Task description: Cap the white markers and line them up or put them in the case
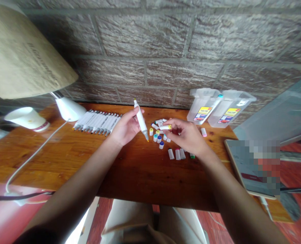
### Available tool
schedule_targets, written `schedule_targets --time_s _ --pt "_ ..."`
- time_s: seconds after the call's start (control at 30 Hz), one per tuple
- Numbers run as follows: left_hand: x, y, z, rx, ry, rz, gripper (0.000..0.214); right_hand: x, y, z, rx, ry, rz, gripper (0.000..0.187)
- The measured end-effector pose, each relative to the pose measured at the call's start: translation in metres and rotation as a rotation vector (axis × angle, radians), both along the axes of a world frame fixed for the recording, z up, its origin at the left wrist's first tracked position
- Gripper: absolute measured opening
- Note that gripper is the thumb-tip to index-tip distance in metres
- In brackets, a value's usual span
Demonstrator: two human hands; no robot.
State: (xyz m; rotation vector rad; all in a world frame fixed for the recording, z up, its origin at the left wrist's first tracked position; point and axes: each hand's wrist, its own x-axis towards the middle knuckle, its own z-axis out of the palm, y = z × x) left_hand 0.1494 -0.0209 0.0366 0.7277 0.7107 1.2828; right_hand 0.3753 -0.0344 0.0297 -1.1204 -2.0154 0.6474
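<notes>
Between the fingers of my left hand (127, 128) is a white double-ended marker (141, 121), tilted, with both tips bare and the lower one orange-yellow. My right hand (187, 134) pinches a white marker cap (165, 127) with a yellow end. Under and around that hand lie several loose marker caps (161, 145) with blue, yellow and teal ends. Closer to me sit more caps (178, 154), with dark, red and green ends. To the left of my left hand, a row of uncapped markers (97, 122) lies side by side on the wooden table (150, 179).
Two clear plastic boxes (223, 108) stand against the brick wall, a teal-ended marker (213, 107) leaning on them. A tablet (249, 169) lies at the right edge. On the left are a lamp (70, 107), its white cord (36, 152) and a paper cup (28, 118).
</notes>
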Motion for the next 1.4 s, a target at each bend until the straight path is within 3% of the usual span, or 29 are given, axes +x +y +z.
schedule_targets --time_s 0.23,0.4,0.6,0.77,1.2,1.4 --pt "-0.001 0.001 -0.002 0.013 0.003 0.0 0.026 -0.009 -0.002 -0.005 0.112 -0.06 -0.019 0.025" --pt "-0.001 0.0 -0.002 0.017 0.003 -0.003 0.026 -0.024 -0.005 -0.017 0.258 -0.192 0.072 0.024" --pt "-0.001 -0.001 0.0 0.026 0.016 0.005 0.026 -0.036 -0.008 -0.023 0.234 -0.44 0.065 0.021" --pt "-0.001 0.0 -0.001 0.021 0.012 0.003 0.026 -0.03 -0.007 -0.023 0.182 -0.514 0.027 0.022" --pt "-0.002 0.0 0.0 0.003 0.012 0.021 0.027 -0.005 0.003 -0.018 0.196 -0.474 0.169 0.016" --pt "-0.002 0.0 0.0 0.012 -0.007 0.012 0.028 0.014 0.01 -0.014 0.155 -0.483 0.119 0.021"
